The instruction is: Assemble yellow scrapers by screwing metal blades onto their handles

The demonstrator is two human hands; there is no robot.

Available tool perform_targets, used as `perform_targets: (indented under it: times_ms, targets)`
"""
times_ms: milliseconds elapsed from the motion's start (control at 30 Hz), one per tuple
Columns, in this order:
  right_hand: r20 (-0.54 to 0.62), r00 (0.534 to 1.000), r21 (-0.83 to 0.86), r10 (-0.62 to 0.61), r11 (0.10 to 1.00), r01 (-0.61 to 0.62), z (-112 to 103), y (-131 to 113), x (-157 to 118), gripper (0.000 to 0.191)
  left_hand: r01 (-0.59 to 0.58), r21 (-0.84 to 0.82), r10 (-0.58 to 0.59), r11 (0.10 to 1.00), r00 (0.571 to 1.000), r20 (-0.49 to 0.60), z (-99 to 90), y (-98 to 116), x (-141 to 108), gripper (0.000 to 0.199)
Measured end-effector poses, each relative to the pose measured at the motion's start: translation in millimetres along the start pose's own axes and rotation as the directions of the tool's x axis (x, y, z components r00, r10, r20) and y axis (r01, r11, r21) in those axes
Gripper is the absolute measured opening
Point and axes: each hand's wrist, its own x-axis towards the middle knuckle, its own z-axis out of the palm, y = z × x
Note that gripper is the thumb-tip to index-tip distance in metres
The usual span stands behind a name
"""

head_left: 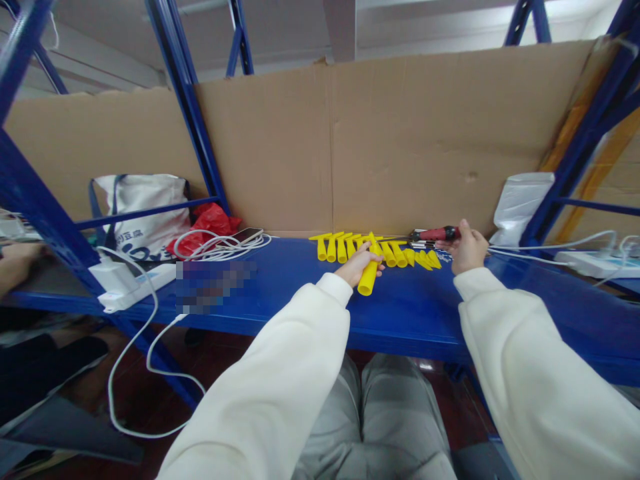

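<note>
My left hand (pixel 361 262) is closed around a yellow tube-shaped piece (pixel 367 279), its open round end toward me. My right hand (pixel 467 248) grips the end of a red and black screwdriver handle (pixel 434 234). The screwdriver's thin shaft points left, toward the top of the held piece; whether its tip touches is too small to tell. Behind my left hand, several yellow pieces (pixel 331 248) stand in a row on the blue table (pixel 295 287). Small flat yellow parts (pixel 425 259) lie between the row and my right hand.
At the left are a white cloth bag (pixel 150 193), a red plastic bag (pixel 210 220), coiled white cables (pixel 220 248) and a power strip (pixel 140 287). A silvery pouch (pixel 523 207) leans at the right. Cardboard (pixel 400 147) stands behind. Another person's hand (pixel 19 267) is far left.
</note>
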Motion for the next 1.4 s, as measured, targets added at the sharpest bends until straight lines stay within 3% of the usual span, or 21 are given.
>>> perform_targets:
  times_ms: [633, 1000, 1200, 1400]
  targets:
    - [0.029, 1.000, -0.001, -0.002, 1.000, 0.002, 3.9, -6.1, -6.5, 0.027, 0.002, 0.020, -0.002, 1.000, 1.000, -0.012, -0.1, 1.6, -2.0, 0.088]
    - [0.060, 0.996, -0.140, -0.065, 0.987, 0.073, -3.5, -6.0, -4.7, 0.035, -0.020, 0.019, 0.021, 1.000, 0.999, -0.026, -0.7, 0.4, -0.5, 0.090]
    - [0.151, 0.986, -0.114, 0.067, 0.992, -0.050, -1.3, -15.6, -9.8, 0.040, -0.033, 0.009, 0.034, 0.999, 0.999, -0.035, -0.4, 1.3, -2.3, 0.086]
    - [0.274, 0.938, -0.041, 0.212, 0.977, -0.209, 1.0, -31.2, -14.5, 0.038, -0.066, 0.015, 0.066, 0.998, 0.997, -0.051, -1.3, 4.3, -3.3, 0.084]
